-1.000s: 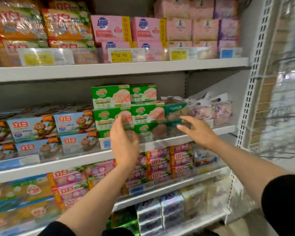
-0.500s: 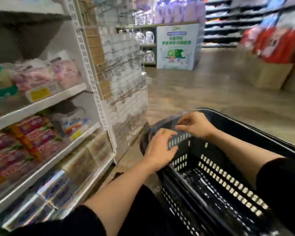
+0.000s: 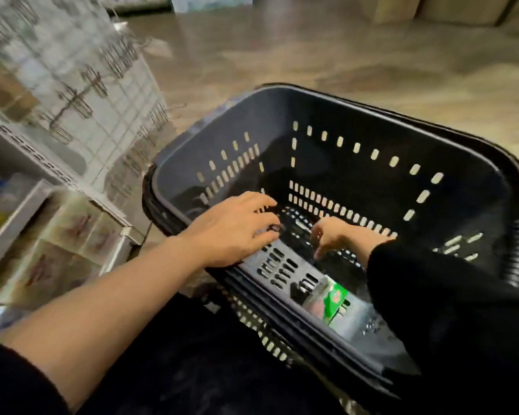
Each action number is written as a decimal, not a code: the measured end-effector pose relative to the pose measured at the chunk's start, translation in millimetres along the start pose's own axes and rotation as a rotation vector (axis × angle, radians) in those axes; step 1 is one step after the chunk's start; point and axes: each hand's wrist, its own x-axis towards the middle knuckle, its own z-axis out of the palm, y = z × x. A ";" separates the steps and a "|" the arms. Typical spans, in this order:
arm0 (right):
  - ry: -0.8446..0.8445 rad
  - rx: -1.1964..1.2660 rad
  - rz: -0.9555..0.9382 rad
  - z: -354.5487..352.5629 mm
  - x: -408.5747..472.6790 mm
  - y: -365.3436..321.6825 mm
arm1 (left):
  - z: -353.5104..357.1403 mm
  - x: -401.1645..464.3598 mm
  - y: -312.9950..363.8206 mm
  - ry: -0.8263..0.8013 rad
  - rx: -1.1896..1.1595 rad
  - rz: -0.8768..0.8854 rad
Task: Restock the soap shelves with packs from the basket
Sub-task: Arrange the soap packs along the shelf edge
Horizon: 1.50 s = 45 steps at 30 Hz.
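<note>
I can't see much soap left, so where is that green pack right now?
The green pack lies inside the black basket, against its near wall, just below the right hand and beside the dark sleeve.

basket (image 3: 357, 115) top open | green pack (image 3: 333, 301) against near wall

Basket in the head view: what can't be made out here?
- Green pack: print blurred, partly behind the right sleeve.
- Basket floor near the person: hidden by that sleeve.
- Right hand fingers: pointing down, grip unclear.
- Shelf packs: motion-blurred.
</note>
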 end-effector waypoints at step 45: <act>0.712 1.078 -0.510 -98.8 -71.7 -151.1 | 3.2 -56.0 -2.1 0.273 -0.118 -0.672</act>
